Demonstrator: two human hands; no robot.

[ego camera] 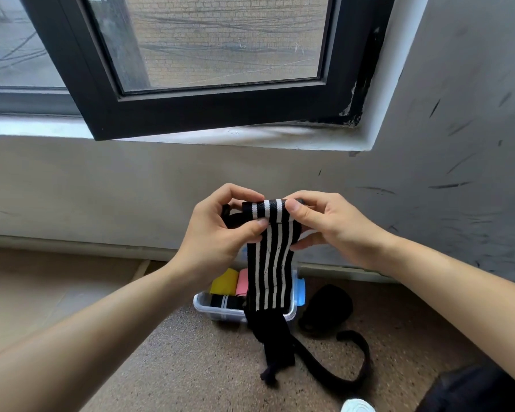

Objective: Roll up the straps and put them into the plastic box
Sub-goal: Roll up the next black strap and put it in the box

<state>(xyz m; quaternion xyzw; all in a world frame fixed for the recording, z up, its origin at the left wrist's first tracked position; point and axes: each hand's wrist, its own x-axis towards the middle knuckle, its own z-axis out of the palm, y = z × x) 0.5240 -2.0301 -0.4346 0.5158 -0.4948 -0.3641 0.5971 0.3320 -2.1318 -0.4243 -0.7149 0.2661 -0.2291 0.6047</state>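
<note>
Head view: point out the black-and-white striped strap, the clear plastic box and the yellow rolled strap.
black-and-white striped strap (269, 263), head view, hanging striped stretch
clear plastic box (217, 315), head view, near front wall
yellow rolled strap (224, 282), head view, its upper side

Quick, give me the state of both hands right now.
Left hand: closed, pinching the top of the striped strap by its left edge.
Right hand: closed, pinching the same strap at its right edge.
</note>
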